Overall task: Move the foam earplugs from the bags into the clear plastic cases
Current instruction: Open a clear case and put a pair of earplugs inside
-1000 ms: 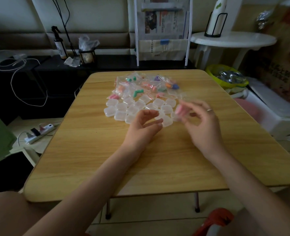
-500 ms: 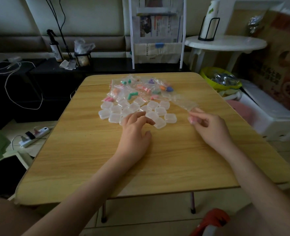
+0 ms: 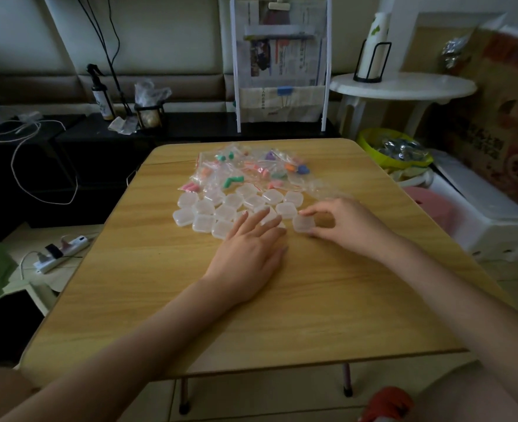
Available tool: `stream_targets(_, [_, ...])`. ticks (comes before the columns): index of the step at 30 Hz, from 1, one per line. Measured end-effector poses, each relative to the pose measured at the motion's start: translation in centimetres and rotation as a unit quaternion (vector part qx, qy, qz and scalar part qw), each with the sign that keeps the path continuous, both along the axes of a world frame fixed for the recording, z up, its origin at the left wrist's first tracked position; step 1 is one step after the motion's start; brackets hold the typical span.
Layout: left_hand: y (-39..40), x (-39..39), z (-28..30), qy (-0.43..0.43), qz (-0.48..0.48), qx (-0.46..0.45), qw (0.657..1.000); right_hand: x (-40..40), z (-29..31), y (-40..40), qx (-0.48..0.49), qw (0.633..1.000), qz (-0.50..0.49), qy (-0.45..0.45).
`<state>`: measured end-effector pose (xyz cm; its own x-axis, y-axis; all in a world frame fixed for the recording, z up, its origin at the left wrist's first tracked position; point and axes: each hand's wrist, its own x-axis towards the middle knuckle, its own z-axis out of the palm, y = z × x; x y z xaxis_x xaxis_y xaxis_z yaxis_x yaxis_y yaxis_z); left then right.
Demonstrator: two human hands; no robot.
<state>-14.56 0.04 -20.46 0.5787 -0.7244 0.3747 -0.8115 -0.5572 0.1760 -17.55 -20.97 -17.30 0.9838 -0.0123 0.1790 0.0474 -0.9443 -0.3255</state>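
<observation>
Several small clear plastic cases (image 3: 204, 206) lie clustered mid-table. Behind them sits a pile of clear bags (image 3: 251, 169) holding coloured foam earplugs: green, pink, orange, purple, blue. My left hand (image 3: 248, 251) lies flat on the table, its straight fingers reaching onto the near cases. My right hand (image 3: 347, 225) pinches one clear case (image 3: 302, 223) between thumb and forefinger at the right end of the cluster; the case rests on the table. A crumpled clear bag (image 3: 320, 187) lies just behind that hand.
The wooden table (image 3: 282, 315) ends close to my body. A white round side table (image 3: 404, 85) and a yellow-green bowl (image 3: 370, 141) stand at the right. A power strip (image 3: 61, 249) lies on the floor at the left. A rack of newspapers (image 3: 282, 65) stands behind.
My right hand let go of the clear bag, which now lies on the table, and came down to pinch a case. My left hand settled flat by the cases.
</observation>
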Motion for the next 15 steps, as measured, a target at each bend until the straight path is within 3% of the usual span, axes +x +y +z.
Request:
stream_targets(2, [-0.2, -0.2, 0.2, 0.039, 0.002, -0.118, 0.992, -0.2, 0.3, 0.3, 0.076, 0.996, 0.003, -0.048])
stream_targets(4, [-0.7, -0.3, 0.9, 0.148, 0.045, -0.241, 0.958, -0.4, 0.7, 1.2, 0.161, 0.983, 0.029, -0.087])
stream_targets(5, [-1.0, -0.3, 1.3, 0.241, 0.055, -0.295, 0.923, -0.4, 0.9, 1.9, 0.194, 0.975, 0.049, -0.094])
stream_targets(7, [-1.4, -0.2, 2.0, 0.437, 0.027, -0.396, 0.807, -0.4, 0.9, 3.1, 0.244, 0.961, 0.086, -0.094])
stream_targets(9, [-1.4, 0.1, 2.1, 0.532, 0.003, -0.458, 0.712, -0.2, 0.6, 3.6, 0.276, 0.952, 0.101, -0.087])
stream_targets(15, [-0.4, 0.9, 2.1, 0.632, -0.061, -0.494, 0.594, 0.0, 0.1, 4.1, 0.241, 0.96, 0.106, -0.098])
